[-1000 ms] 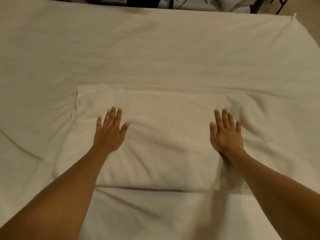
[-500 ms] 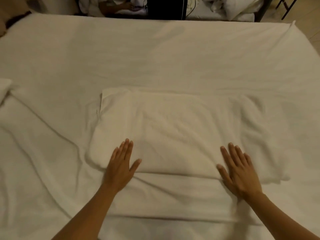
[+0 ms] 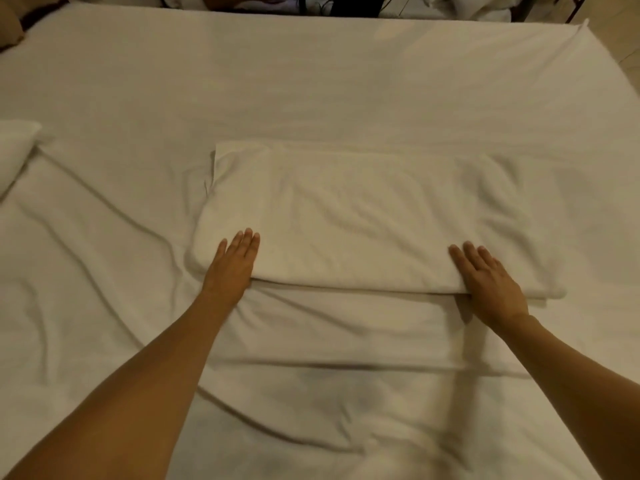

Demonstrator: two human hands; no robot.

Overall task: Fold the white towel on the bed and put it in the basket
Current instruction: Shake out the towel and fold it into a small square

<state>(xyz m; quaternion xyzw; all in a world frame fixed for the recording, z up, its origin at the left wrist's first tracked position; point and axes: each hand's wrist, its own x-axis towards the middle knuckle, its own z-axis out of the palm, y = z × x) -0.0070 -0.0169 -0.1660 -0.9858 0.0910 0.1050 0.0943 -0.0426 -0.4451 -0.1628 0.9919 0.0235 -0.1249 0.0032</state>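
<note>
- While the towel lies in a folded oblong on the middle of the bed, both hands rest flat on its near edge with fingers straight; neither grasps anything.
- Left hand presses the near left corner, and the right hand presses the near edge toward the right end, its heel hanging over onto the sheet.
- Judging by the layered near edge, at least one fold is made, and the step in hand looks like smoothing and squaring the layers.
- Next, I would expect another fold, probably one end carried across to the other, which calls for pinching both corners of one short side and keeping the layers aligned.
- No basket is in view, so its place cannot be told; it must be found before the drop.
- At the far left a pillow lies well apart from the towel.
</note>
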